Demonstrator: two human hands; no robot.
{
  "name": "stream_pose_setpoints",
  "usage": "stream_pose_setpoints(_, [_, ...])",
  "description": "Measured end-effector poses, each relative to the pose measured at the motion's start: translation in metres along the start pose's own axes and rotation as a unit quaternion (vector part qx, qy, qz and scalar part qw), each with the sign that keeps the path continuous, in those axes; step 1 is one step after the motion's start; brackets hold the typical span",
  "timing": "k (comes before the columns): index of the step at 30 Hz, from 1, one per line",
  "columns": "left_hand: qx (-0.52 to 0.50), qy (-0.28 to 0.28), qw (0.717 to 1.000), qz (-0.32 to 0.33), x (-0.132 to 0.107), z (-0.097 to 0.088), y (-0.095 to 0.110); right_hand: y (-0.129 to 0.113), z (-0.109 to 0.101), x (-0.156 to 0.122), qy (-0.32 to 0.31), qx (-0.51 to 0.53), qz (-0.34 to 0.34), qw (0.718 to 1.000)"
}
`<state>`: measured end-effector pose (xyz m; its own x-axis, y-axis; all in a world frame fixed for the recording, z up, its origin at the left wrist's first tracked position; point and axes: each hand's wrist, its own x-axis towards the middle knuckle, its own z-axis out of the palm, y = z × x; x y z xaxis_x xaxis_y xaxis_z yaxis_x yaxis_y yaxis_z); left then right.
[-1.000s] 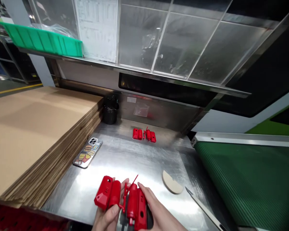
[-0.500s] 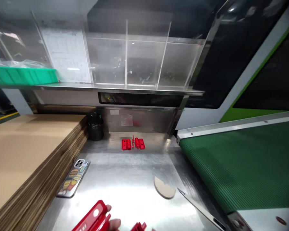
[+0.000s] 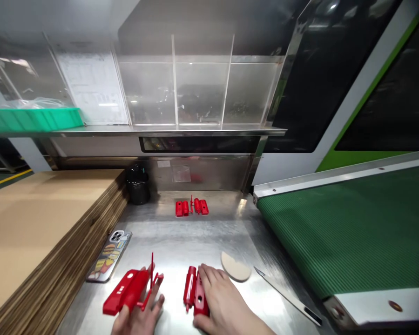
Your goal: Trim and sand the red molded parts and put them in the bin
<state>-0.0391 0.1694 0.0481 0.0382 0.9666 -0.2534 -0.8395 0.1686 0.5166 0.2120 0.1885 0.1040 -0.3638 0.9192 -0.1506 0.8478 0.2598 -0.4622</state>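
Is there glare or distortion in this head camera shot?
In the head view, glare whitens the front of the steel table, wide-angle distortion slants the green conveyor belt, and the red plastic parts stay sharp.

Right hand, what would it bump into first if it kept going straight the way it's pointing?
The right hand would most likely meet the red plastic part first, because its fingers already touch it. Depth is hard to judge from this view.

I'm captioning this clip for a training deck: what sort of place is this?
Probably a factory workstation: a green conveyor belt runs beside a stainless steel bench, with a stack of flat cardboard sheets alongside and red moulded plastic parts on the bench.
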Motion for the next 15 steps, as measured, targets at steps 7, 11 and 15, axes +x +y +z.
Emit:
stream_pose_setpoints(7, [0.008,-0.067,0.998,-0.021,-0.010,0.019,-0.030,-0.050,-0.004,-0.001,0.157,0.262,-0.100,0.947])
stream_pose_setpoints(11, [0.047,-0.117,0.992,-0.017,-0.014,0.032,-0.036,-0.060,0.014,0.005,0.199,0.323,-0.119,0.918])
stream_pose_setpoints(15, [0.114,-0.138,0.981,0.079,-0.017,0.045,-0.038,-0.055,0.018,0.002,0.278,0.281,-0.133,0.909])
